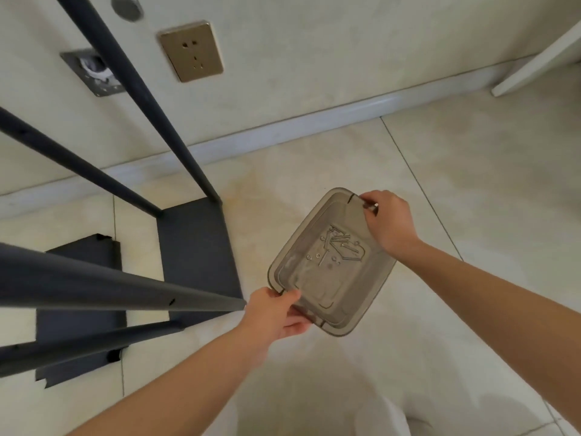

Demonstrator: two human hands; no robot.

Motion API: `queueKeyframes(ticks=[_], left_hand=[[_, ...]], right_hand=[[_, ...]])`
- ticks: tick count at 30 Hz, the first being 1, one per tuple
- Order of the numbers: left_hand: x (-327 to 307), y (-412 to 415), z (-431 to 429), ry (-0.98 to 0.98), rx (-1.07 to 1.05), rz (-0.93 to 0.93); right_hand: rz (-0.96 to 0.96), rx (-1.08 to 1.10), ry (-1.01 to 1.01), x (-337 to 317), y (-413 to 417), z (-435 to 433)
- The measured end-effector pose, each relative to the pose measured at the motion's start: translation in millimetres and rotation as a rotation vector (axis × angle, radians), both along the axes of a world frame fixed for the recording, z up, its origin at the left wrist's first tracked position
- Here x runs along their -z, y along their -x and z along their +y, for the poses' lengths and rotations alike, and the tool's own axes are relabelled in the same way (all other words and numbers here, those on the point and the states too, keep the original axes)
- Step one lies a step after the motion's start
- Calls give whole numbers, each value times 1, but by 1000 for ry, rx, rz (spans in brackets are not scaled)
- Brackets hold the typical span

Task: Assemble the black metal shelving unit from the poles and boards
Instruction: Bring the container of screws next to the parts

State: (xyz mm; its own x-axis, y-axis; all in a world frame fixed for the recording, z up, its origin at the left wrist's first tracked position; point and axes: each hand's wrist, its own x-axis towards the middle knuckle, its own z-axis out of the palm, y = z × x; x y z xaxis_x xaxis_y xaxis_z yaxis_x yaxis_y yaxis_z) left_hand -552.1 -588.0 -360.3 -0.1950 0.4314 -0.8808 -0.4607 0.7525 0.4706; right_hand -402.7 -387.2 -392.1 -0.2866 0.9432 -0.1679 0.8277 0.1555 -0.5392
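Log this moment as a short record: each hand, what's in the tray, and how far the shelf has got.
left hand: grips near corner of translucent smoky plastic tray
right hand: grips tray's far corner
tray contents: small metal screws and washers
frame: four black metal poles standing on a black rectangular board on the tiled floor
spare part: second black board flat on floor, left of frame

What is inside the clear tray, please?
Loose screws and small washers lie in the tray. The left hand and right hand each hide a corner.

Soft even light, wide-angle edge distortion.
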Motion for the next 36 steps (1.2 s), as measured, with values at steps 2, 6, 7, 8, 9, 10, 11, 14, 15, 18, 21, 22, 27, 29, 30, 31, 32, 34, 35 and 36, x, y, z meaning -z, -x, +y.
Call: queueKeyframes(ticks=[2,6,7,8,9,10,11,14,15,18,21,22,27,29,30,31,32,34,35,36], left_hand=[[21,0,-5,-23,42,-41],[49,-3,-20,-66,31,-69],[53,-4,-23,-75,27,-79],[56,-3,-26,-82,24,-82],[60,-3,-28,-87,20,-81],[63,-5,-30,-90,10,-81],[65,-6,-33,-98,1,-79],[68,-10,-37,-110,-18,-78],[67,-12,-38,-98,-18,-79],[63,-18,-42,-45,13,-107],[66,-18,-44,71,49,-17],[68,-15,-44,91,88,82],[74,6,-35,23,235,501],[75,13,-27,-13,259,518],[76,14,-24,-29,278,525],[77,15,-20,-43,295,529],[79,14,-18,-53,302,523],[84,10,-13,-76,274,481],[87,8,-12,-93,257,468],[90,6,-10,-106,251,474]], right_hand=[[-6,2,-21,18,6,0],[-14,-41,-58,39,16,-1],[-12,-50,-67,41,17,-2],[-9,-60,-74,43,18,-5],[-11,-78,-78,45,19,-7],[-17,-96,-79,45,19,-9],[-14,-109,-78,46,19,-11],[13,-135,-52,45,19,-14],[13,-149,-31,44,18,-15],[-43,-242,-12,42,14,-19],[-20,-248,-64,40,-1,-30],[-12,-214,-79,40,-8,-37],[2,10,10,44,-34,-77],[101,137,161,46,-35,-89],[149,190,237,48,-34,-93],[189,231,303,51,-33,-97],[217,259,354,55,-32,-100],[258,290,434,63,-29,-103],[272,300,463,65,-27,-103],[285,306,478,67,-25,-102]])
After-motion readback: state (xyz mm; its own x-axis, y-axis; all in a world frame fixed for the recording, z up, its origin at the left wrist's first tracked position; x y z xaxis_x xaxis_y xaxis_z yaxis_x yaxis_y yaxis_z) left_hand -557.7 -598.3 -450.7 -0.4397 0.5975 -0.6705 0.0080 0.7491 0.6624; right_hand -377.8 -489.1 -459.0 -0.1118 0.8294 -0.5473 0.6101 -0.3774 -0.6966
